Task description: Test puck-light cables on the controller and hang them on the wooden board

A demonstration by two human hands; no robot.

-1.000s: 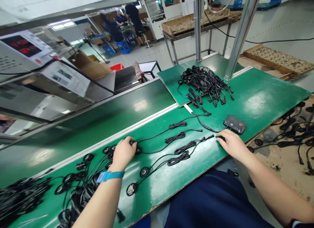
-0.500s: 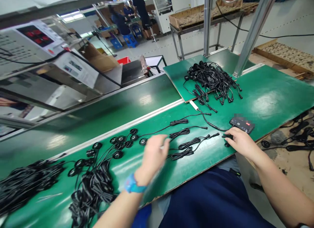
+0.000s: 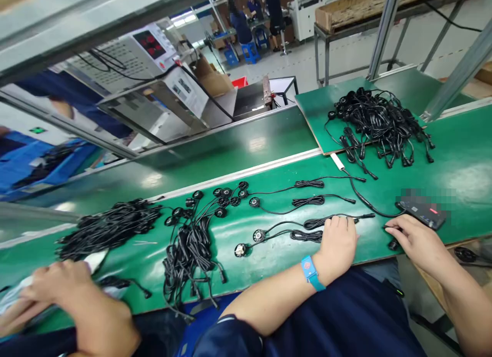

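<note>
- Your left grip [image 3: 338, 242] lies palm down, fingers curled over the thin black coiled cable [image 3: 307, 223]; can't tell if it's actually clamping it.
- Your right grip [image 3: 417, 242] is pinched shut on a small black plug [image 3: 385, 227], with the flat black box with a red light [image 3: 423, 212] just beyond its fingertips.
- Both grips rest on the green tabletop [image 3: 261, 267]; a loose black cable pile [image 3: 188, 247] sits well left of your left grip.

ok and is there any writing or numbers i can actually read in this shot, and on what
No text here is legible.
Machine panel: lines of print, too small.
Red display on it: glowing shapes, blurred.
Paper sheet beside it: too small.
Black box: top blurred, red mark unreadable.
Blue wristband: red mark, too small.
</note>
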